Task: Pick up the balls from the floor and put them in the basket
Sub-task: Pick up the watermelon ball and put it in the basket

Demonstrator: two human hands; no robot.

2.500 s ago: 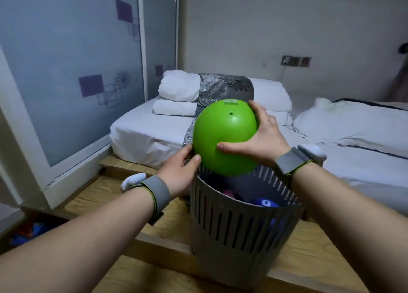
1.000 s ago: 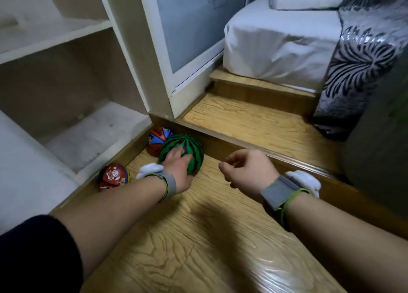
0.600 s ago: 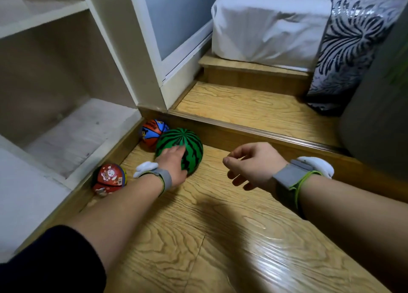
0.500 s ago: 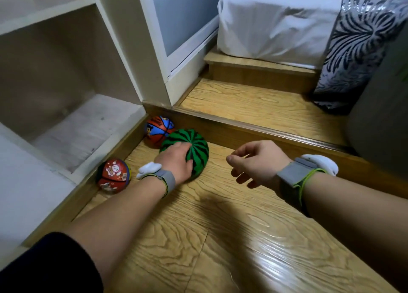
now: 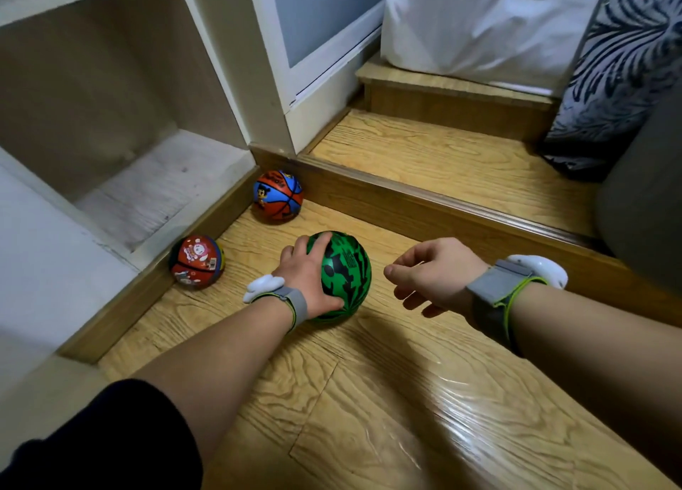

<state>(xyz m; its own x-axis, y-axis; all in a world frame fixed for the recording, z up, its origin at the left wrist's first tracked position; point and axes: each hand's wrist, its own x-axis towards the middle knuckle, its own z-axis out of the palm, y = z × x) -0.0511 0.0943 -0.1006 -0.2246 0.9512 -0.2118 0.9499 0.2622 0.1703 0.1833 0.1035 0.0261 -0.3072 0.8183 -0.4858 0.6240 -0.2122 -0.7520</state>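
Observation:
A green-and-black watermelon ball (image 5: 348,270) lies on the wooden floor in front of me. My left hand (image 5: 304,273) is cupped over its left and near side, fingers spread on its top. My right hand (image 5: 433,271) hovers just right of the ball, apart from it, fingers loosely curled and holding nothing. An orange-and-blue cartoon ball (image 5: 277,196) sits in the corner by the step. A red cartoon ball (image 5: 196,261) rests against the skirting on the left. The grey basket (image 5: 644,201) shows only as a blurred wall at the right edge.
A raised wooden step (image 5: 424,198) runs across just behind the balls. An open white shelf unit (image 5: 158,179) stands on the left. A bed with white sheets (image 5: 479,20) and a black-and-silver patterned cloth (image 5: 620,68) lies beyond the step.
The watermelon ball has come away from the step and the orange-and-blue ball, toward me, under my left hand. My right hand has stayed open beside it.

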